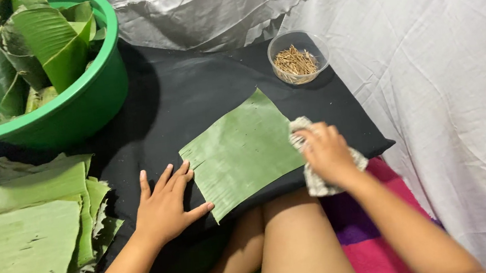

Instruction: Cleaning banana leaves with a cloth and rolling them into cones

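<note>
A square piece of green banana leaf (242, 151) lies flat on a black cloth-covered board (182, 94) over my legs. My left hand (166, 204) rests open with its fingertips pressing the leaf's near left edge. At the leaf's right edge, my right hand (326, 153) grips a crumpled pale checked rag (314, 181) and touches the leaf with it.
A green plastic basin (76, 107) with rolled banana leaves stands at the back left. A stack of flat leaf pieces (18, 244) lies on the left. A small clear bowl of short wooden sticks (298, 57) sits at the back right. White sheeting surrounds the board.
</note>
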